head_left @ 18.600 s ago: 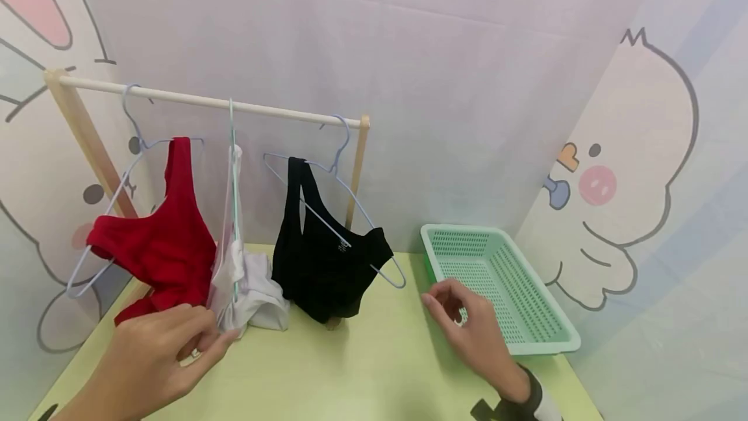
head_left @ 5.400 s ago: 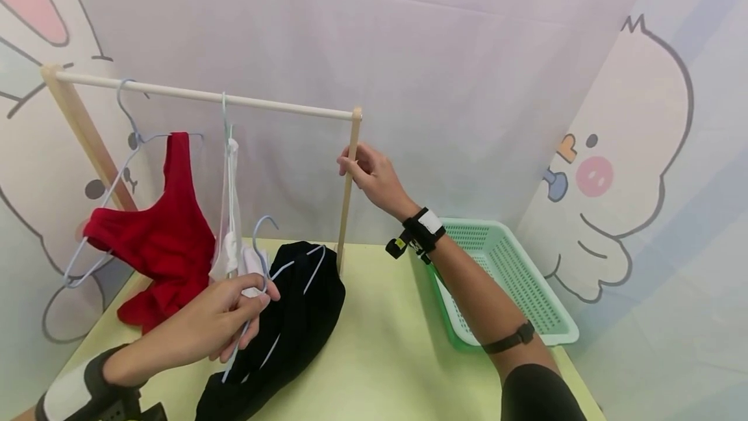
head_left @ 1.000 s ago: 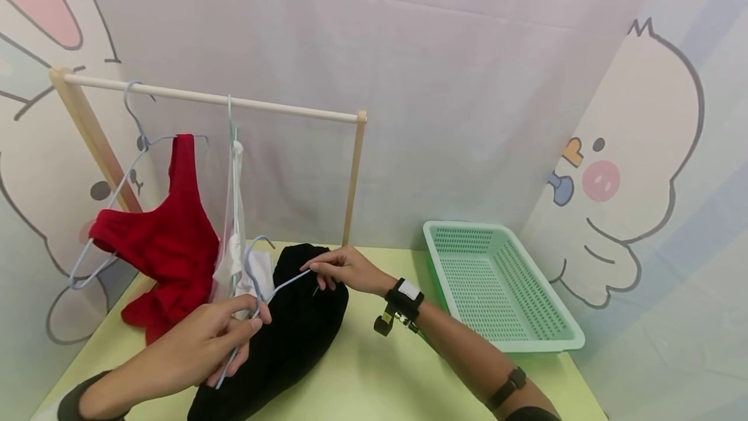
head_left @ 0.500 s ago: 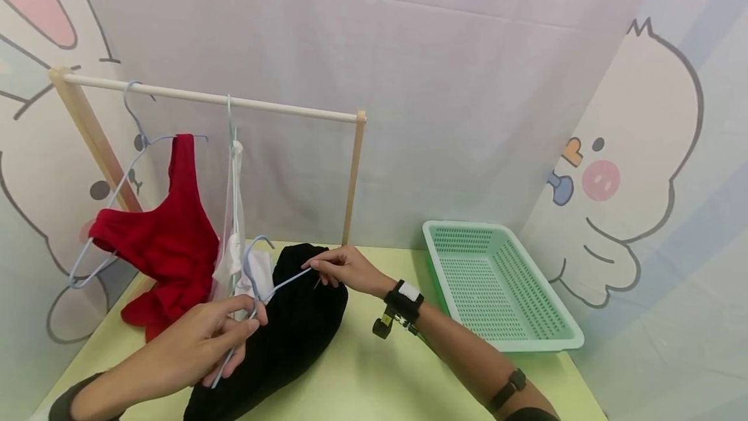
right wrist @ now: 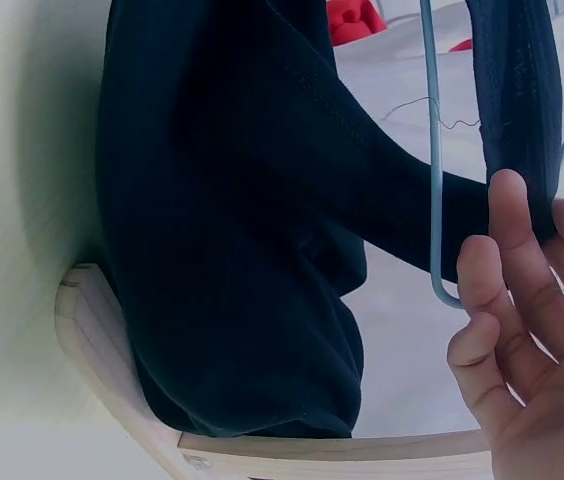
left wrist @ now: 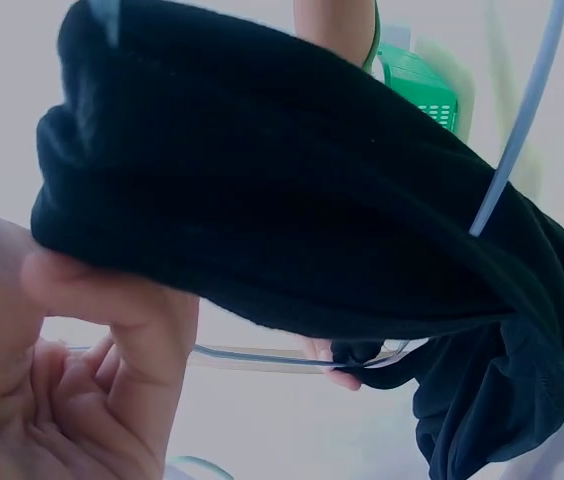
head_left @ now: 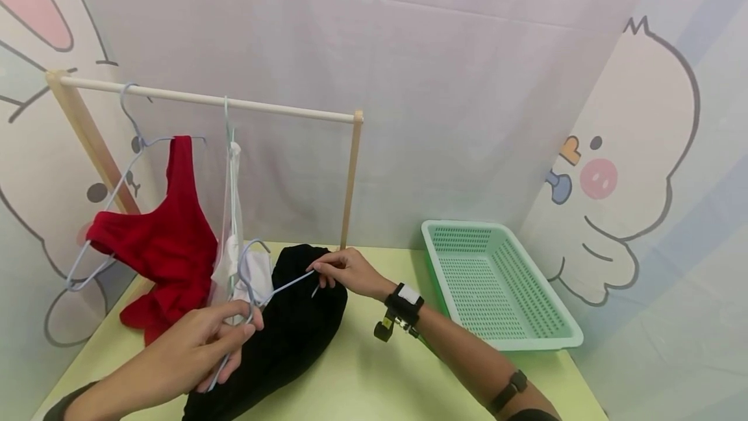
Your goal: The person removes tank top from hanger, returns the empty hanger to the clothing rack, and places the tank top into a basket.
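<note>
Along the rear and both sides, pale fabric backdrop [head_left: 438, 83] printed with cartoon figures. Before it, light yellow-green table [head_left: 374, 375]. Left half: wooden garment rack [head_left: 87, 135] with a pale top rail [head_left: 292, 110]. Right half: mint-green perforated basket [head_left: 520, 278], well apart from the rack. Black sleeveless top [head_left: 289, 349]: bunched, low, in front of the rack. Red tank top [head_left: 175, 232] hangs from the rail at left; white garment [head_left: 254, 271] hangs beside it, its lower part at table level. Light-blue clothes hanger [head_left: 292, 282]: off the rail, tilted, hook upward. Left hand [head_left: 207, 346]: fingers curled round the hanger just below its hook. Right hand [head_left: 345, 270]: fingertips pinched together on one hanger end and a strap [right wrist: 517, 90] of the black top. Whether that strap is fully seated on the hanger, cannot tell.
</note>
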### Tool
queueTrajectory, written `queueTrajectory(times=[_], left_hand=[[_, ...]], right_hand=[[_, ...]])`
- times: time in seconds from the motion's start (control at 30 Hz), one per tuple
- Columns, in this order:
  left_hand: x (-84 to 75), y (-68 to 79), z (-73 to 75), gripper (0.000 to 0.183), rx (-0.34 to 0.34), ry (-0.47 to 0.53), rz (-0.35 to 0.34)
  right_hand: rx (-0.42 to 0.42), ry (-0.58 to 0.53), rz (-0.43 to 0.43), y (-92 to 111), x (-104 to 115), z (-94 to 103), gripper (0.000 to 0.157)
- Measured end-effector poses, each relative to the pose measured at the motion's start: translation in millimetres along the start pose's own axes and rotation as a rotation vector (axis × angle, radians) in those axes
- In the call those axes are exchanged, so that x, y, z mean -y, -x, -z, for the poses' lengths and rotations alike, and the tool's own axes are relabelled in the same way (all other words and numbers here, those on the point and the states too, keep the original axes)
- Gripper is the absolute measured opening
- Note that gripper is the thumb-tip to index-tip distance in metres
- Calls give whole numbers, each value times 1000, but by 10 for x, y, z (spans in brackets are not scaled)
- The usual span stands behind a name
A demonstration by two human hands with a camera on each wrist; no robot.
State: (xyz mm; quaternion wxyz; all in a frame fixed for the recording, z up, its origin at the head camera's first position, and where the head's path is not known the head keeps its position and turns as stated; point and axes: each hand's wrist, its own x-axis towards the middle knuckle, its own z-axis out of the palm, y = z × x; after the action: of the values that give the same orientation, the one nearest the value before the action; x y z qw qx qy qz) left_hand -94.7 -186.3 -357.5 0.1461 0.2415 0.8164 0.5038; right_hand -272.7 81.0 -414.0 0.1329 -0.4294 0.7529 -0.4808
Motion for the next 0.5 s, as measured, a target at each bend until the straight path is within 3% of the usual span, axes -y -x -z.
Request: queueTrajectory(times=[0.5], left_hand=[[87, 49, 13, 30, -27, 18, 21]], right_hand=[[-74, 49, -62, -17, -68, -58, 24]])
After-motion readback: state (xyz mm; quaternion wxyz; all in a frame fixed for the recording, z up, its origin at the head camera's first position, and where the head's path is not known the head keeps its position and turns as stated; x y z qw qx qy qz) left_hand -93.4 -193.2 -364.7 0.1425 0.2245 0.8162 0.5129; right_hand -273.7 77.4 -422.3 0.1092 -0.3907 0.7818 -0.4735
